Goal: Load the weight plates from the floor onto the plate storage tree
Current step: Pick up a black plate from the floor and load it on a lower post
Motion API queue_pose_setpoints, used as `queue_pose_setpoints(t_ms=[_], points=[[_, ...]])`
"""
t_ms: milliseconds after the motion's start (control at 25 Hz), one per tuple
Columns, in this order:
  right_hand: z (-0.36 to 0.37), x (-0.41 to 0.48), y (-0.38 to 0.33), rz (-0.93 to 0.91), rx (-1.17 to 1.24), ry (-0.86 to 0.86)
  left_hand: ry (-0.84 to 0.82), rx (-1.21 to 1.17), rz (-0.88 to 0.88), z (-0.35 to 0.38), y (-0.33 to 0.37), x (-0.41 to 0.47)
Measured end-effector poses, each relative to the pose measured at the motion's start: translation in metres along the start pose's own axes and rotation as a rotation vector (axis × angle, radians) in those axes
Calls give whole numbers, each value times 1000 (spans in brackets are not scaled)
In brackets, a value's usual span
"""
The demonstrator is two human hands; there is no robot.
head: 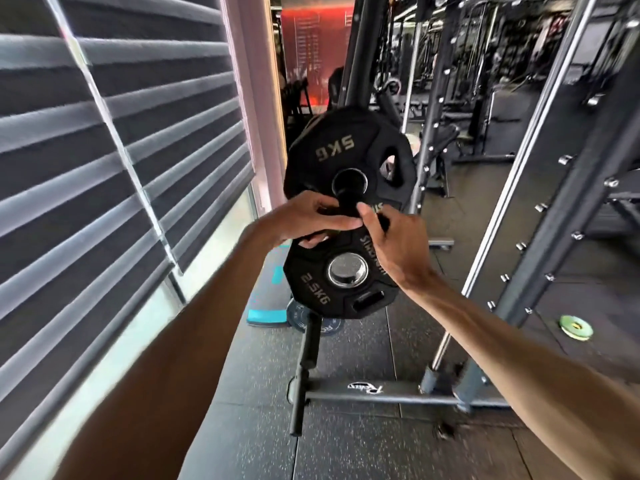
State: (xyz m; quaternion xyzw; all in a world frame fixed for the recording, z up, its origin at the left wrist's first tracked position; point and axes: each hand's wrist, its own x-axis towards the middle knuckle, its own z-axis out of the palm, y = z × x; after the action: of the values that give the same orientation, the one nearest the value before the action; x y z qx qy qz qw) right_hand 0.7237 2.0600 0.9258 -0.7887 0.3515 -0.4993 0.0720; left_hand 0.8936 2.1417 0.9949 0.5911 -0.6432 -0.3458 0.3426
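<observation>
A black 5 kg plate (pixel 341 157) hangs on a black peg (pixel 348 199) of the storage tree, upper centre. Just below it is a black 2.5 kg plate (pixel 322 289) with a chrome hub (pixel 348 273) showing in its centre hole. My left hand (pixel 308 221) grips the top rim of this smaller plate from the left, fingers curled over it. My right hand (pixel 394 240) holds the top right rim, its index finger raised beside the peg's end. Whether the small plate sits on a peg is hidden.
A green plate (pixel 575 327) lies on the floor at right. Blue plates (pixel 299 315) and a teal step (pixel 266 315) sit behind the tree. A low black peg (pixel 306 368) and the tree's base bar (pixel 381 393) lie ahead. Window blinds (pixel 104 168) fill the left, a rack upright (pixel 568 188) the right.
</observation>
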Motion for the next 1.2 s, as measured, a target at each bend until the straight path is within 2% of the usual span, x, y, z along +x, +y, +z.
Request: queue_pose_setpoints(t_ms=[160,360,480,680,960,1080,1200], points=[[-23,36,-17,-46,48,116,126,35,91,-14,38,-2],[-28,76,-30,-81,87,177,456,-57,269,-23,57,5],[-24,89,-31,-100,99,206,596,-72,314,-29,63,17],[-19,98,-29,-117,62,227,673,71,375,-33,57,33],[-16,94,-20,-85,-17,146,638,58,322,-28,39,49],[-5,94,-12,-86,-50,144,733,106,363,-24,26,56],[6,103,-5,-221,-107,300,963,224,450,-23,18,65]])
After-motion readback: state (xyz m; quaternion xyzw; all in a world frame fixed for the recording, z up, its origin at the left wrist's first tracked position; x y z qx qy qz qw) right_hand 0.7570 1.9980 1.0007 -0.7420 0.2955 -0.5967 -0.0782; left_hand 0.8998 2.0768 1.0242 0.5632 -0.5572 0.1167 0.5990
